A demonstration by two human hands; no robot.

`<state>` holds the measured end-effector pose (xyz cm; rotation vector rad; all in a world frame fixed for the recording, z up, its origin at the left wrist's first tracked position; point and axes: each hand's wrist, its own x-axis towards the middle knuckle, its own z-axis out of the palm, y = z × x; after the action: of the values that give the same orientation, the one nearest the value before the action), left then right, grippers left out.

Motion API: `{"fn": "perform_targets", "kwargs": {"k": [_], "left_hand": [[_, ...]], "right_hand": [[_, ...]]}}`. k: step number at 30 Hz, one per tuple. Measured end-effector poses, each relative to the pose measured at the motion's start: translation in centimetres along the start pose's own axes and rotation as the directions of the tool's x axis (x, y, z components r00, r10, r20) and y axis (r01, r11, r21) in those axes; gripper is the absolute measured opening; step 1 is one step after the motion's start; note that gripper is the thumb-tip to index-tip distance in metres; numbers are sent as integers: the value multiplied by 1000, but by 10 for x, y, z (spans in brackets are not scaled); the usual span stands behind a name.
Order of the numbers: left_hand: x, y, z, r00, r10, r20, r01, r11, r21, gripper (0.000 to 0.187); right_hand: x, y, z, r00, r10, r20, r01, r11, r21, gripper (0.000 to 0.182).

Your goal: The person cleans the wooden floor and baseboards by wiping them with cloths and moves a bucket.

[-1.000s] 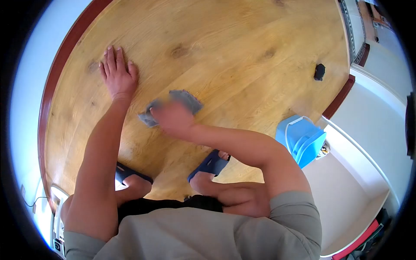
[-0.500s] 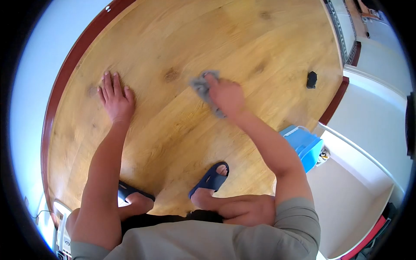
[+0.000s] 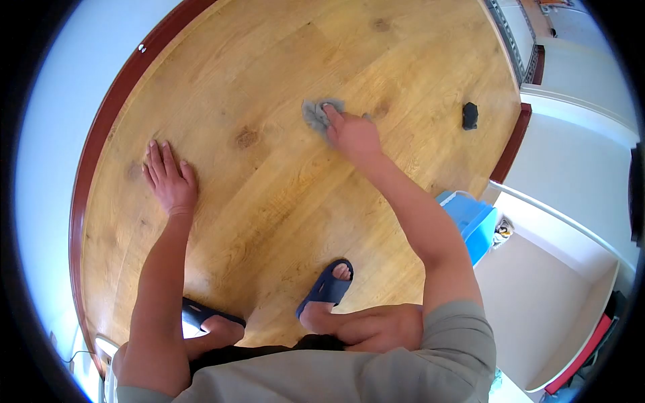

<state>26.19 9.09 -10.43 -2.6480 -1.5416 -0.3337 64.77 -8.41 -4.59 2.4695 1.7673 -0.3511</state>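
My right hand (image 3: pixel 354 136) presses a grey cloth (image 3: pixel 314 115) against the wood-patterned floor (image 3: pixel 262 195). Part of the cloth is hidden under the palm, and its crumpled edge shows past the fingertips. Flat on the floor to the left lies my left hand (image 3: pixel 170 180), fingers stretched out and holding nothing. A dark knot mark in the wood shows between the two hands.
A small black object (image 3: pixel 469 116) sits on the floor at the right. Nearer me stands a blue plastic bin (image 3: pixel 474 221), beside a white open drawer (image 3: pixel 537 289). Dark red skirting (image 3: pixel 86 164) runs along the left wall. Navy slippers (image 3: pixel 329 285) are on my feet.
The view has shifted slightly. My right hand has shifted the cloth a little farther from me across the floor. My left hand stays flat on the floor.
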Motion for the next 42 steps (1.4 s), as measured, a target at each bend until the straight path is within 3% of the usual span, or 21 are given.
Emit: {"fn": "perform_targets", "kwargs": {"k": [2, 5, 11, 18, 21, 24, 27, 29, 31, 33, 34, 37, 39, 41, 42], "left_hand": [[-3, 0, -2, 1000, 9, 6, -9, 1000, 1, 59], [-2, 0, -1, 1000, 12, 4, -12, 1000, 6, 59], [-2, -4, 5, 1000, -6, 14, 6, 1000, 23, 59], [-2, -2, 2, 999, -23, 29, 23, 1000, -5, 59], [-1, 2, 2, 998, -42, 40, 43, 999, -31, 59], [-1, 5, -1, 996, -69, 65, 72, 996, -49, 59], [0, 6, -6, 995, -74, 64, 78, 995, -60, 59], [0, 6, -9, 995, -71, 65, 75, 995, -65, 59], [1, 6, -8, 995, -67, 72, 72, 995, -65, 59], [1, 7, -11, 995, -68, 69, 73, 995, -68, 59], [1, 7, -12, 995, -70, 66, 74, 995, -69, 59], [1, 6, -8, 993, -78, 92, 81, 996, -32, 59], [-1, 6, -8, 994, -72, 80, 77, 996, -52, 59], [1, 5, -8, 993, -79, 83, 84, 995, -53, 59], [1, 6, -11, 992, -83, 99, 88, 995, -46, 59]], "right_hand": [[3, 12, -7, 995, -39, -96, 38, 999, -7, 38], [35, 55, -27, 979, 164, -122, -163, 987, 15, 39], [13, 20, -3, 997, 53, -49, -55, 998, -25, 43], [38, 47, -19, 975, 197, -102, -200, 980, -20, 31], [10, 8, 8, 995, 59, -75, -64, 996, -61, 44], [-16, -59, 3, 998, -34, 56, 33, 999, 16, 44], [-42, -114, 20, 964, -260, -52, 262, 965, 33, 42], [-55, -160, 19, 927, -357, 117, 362, 932, -26, 34], [-74, -201, 24, 909, -371, 188, 348, 926, 143, 41], [-89, -229, 32, 877, -473, 81, 456, 874, 168, 38], [-92, -235, 35, 853, -521, 25, 509, 842, 175, 37], [-85, -220, 34, 832, -553, 50, 537, 824, 180, 39], [-67, -187, 33, 846, -510, 155, 490, 858, 153, 40], [-51, -143, 16, 904, -400, 148, 400, 916, 34, 37], [-45, -115, 22, 937, -348, 41, 346, 937, 33, 30]]}}
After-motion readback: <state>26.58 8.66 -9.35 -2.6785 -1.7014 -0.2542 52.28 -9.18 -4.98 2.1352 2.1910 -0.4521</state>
